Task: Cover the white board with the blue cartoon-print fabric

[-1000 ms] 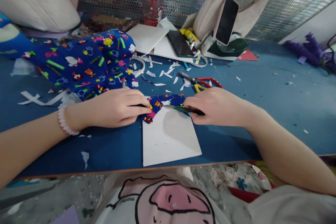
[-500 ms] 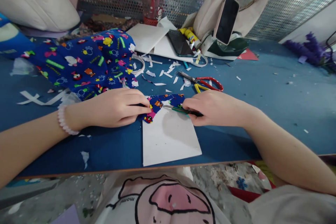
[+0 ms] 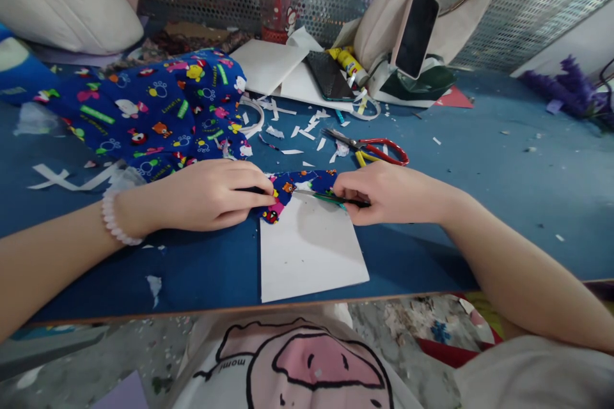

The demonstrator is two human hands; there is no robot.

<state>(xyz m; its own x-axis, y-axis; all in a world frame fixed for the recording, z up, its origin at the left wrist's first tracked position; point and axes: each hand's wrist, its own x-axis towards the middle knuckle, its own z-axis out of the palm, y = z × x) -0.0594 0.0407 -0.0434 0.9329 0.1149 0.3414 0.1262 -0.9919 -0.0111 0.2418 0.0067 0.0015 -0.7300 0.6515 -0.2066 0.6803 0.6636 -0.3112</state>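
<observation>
A small piece of blue patterned fabric (image 3: 286, 186) lies over the top of a white sheet (image 3: 311, 249) near the table's front edge. My left hand (image 3: 225, 197) presses and pinches the left part of that piece. In my right hand (image 3: 371, 192) is a slim green and black tool (image 3: 326, 198), its pointed metal tip reaching left to the fabric beside a white patch. Beyond my right hand lie red-handled scissors (image 3: 378, 148), with a yellow handle next to them.
Larger blue patterned fabric (image 3: 163, 108) covers the left. Paper scraps (image 3: 307, 131) litter the middle. Behind are white papers (image 3: 271, 67), a dark phone (image 3: 330, 77), a yellow tube (image 3: 350, 64), an upright phone (image 3: 416, 32) and a cup (image 3: 278, 0). Purple flowers (image 3: 568, 89) lie right.
The fingers of my right hand have closed in slightly around the tool, and its tip has shifted a little left. My left hand stays on the fabric piece.
</observation>
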